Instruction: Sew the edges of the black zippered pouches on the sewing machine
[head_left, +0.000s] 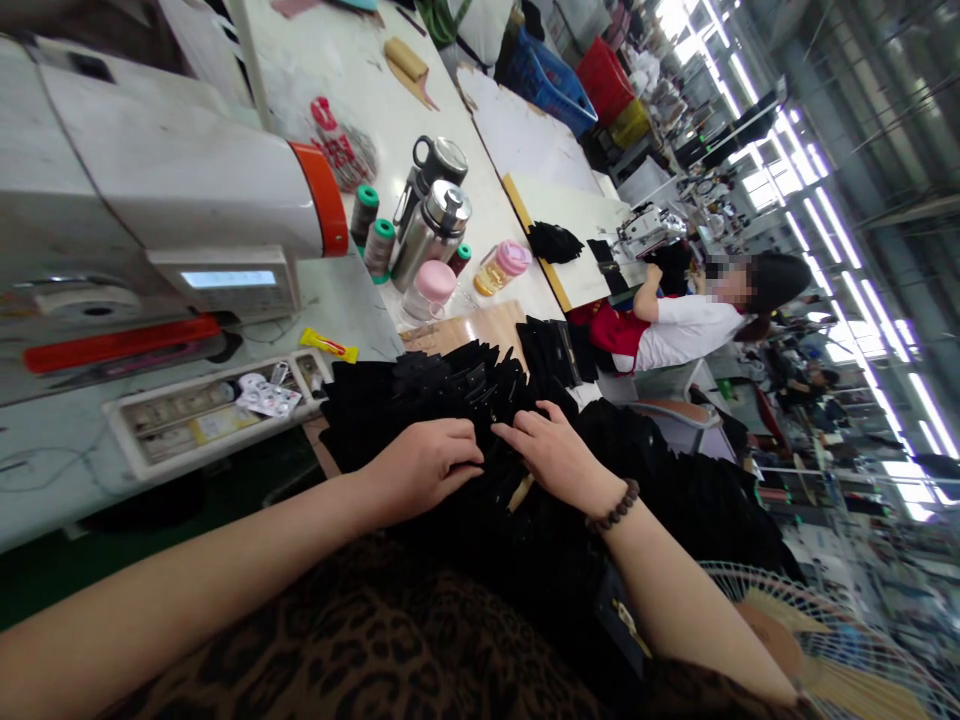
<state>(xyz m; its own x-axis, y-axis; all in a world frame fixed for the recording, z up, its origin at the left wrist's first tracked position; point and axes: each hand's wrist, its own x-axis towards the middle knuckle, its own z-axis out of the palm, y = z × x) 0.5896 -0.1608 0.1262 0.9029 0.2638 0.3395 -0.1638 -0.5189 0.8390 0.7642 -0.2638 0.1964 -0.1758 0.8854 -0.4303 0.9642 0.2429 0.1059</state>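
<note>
A heap of black fabric pieces (420, 385), stacked with their edges upward, lies in front of me and runs into dark cloth over my lap. My left hand (431, 465) is closed, its fingertips pinched together on the black fabric at the near side of the stack. Just to the right, my right hand (559, 458) has its fingers bent onto the same black fabric; part of its grip is hidden. A small gap separates the two hands. Below the right hand a tan strip (520, 494) shows against the black.
A sewing machine (172, 170) stands at left, with a tray of small items (217, 415) near it. Thread cones (379, 245), a steel flask (433, 235) and a pink-lidded cup (502, 267) stand beyond the stack. A fan (825, 640) is at lower right; a co-worker (690, 325) sits farther off.
</note>
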